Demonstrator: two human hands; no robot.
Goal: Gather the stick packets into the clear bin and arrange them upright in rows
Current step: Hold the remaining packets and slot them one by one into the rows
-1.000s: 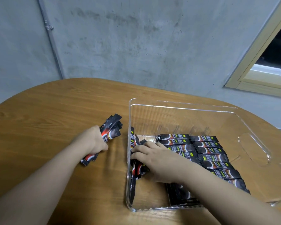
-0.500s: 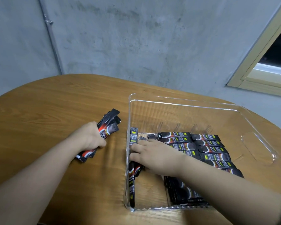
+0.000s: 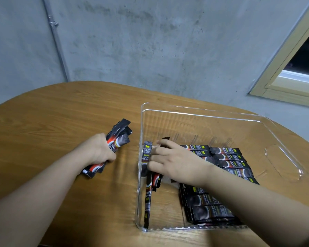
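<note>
**Fingers hold packets in and beside the bin**

Fingers of the right hand [image 3: 177,163] curl on stick packets [image 3: 151,168] by the clear bin's [image 3: 200,114] left wall; the fingertips are hidden, so it may be a pinch. One packet stands along that wall. More lie flat in rows [image 3: 228,157], long sides going left to right. Left hand [image 3: 98,150] grips a bundle [image 3: 119,138] on the wooden table [image 3: 52,122], pointing away towards the grey wall [image 3: 150,41]

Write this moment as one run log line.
left hand: grips packet bundle on table | right hand: on packets against clear bin left wall
</note>
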